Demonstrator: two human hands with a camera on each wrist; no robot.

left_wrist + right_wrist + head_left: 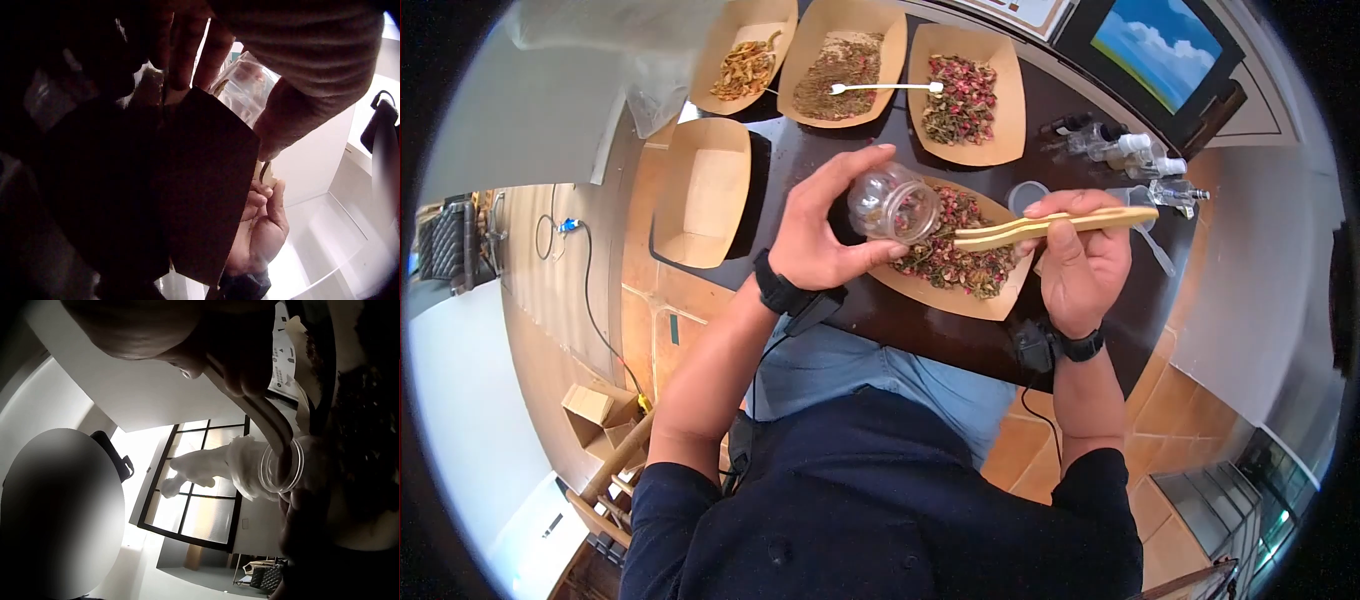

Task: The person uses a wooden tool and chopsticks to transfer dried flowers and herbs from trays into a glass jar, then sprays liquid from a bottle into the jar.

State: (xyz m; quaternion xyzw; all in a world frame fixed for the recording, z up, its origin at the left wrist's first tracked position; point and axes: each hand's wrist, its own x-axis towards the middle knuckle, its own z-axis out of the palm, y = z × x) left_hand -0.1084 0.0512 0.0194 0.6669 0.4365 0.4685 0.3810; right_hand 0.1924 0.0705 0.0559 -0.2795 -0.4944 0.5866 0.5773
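Note:
A small clear jar [885, 205] with some reddish petals in it lies tilted in the left hand [825, 225], thumb below and fingers around its far side. Its mouth faces right, above a paper tray [972, 303] of dried petals and leaves [975, 268]. Wooden tongs [1050, 229] are pinched in the right hand [1088, 270], their tips just beside the jar's mouth. In the right wrist view the tong tips [282, 440] overlap the jar's rim [299, 469]; whether they hold anything cannot be told. The left wrist view is mostly dark, with the jar [247, 87] partly visible.
Three paper trays of dried material stand at the back, one with petals [965, 100]; a white stick [880, 87] lies across two. Another paper tray [700, 200] is at the left. Clear bottles [1130, 150], a round lid [1028, 195] and a screen [1155, 45] are at the right.

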